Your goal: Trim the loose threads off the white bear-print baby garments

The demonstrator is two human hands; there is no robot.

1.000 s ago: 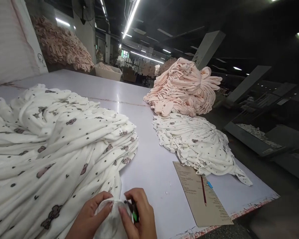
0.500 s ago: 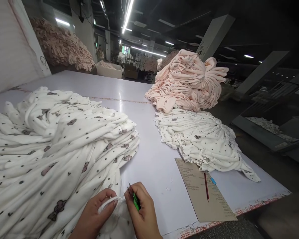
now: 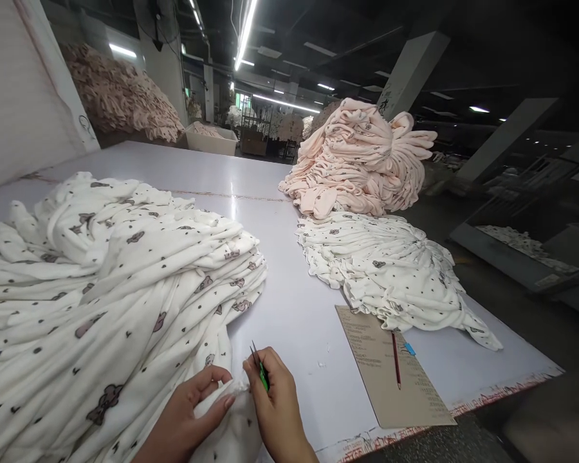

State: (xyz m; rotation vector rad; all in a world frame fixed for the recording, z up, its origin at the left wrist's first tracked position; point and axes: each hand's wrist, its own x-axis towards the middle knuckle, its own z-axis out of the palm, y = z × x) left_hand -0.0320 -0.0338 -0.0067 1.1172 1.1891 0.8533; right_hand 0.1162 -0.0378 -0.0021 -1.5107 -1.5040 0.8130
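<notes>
My left hand (image 3: pixel 189 411) is closed on the edge of a white fleece garment (image 3: pixel 236 427) with small dark dots, thumb on top and fingers behind. My right hand (image 3: pixel 278 404) grips a pair of green-handled thread snips (image 3: pixel 263 377), their thin blades pointing up and to the left. Its thumb and fingertip meet the garment's edge beside the left hand, at a gathered or frayed bit; whether they pinch it is hard to tell. Left of both hands spreads a big heap of white fleece (image 3: pixel 139 276) printed with dots and brownish bears or bows.
A smaller white printed pile (image 3: pixel 381 263) lies to the right, with a pink pile (image 3: pixel 357 161) behind it. A brown card (image 3: pixel 367 360) with writing carries a dark red pencil (image 3: pixel 396 360). Bits of lint dot the pale table (image 3: pixel 284 308). Its right edge is taped.
Both hands have shifted slightly; the left fingers have turned on the garment's edge, and more of it spreads below them. The snips stay in the right hand, tilted a little differently.
</notes>
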